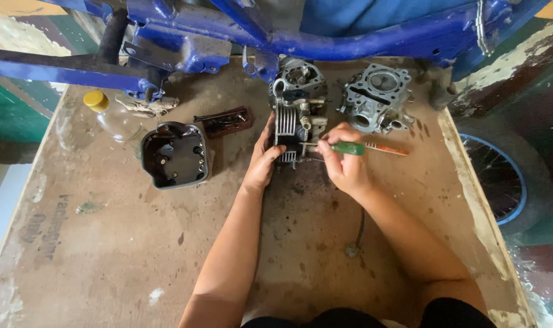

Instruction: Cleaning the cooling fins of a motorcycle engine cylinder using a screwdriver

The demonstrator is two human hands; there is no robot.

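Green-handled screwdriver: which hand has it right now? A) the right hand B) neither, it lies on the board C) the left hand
A: the right hand grips the green-handled screwdriver, tip toward the finned engine part that the left hand steadies.

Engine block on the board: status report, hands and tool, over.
Left hand braces finned engine block. Right hand grips green-handled screwdriver, tip at the block's side. Second engine casting and dark cover lie apart, nothing blocking.
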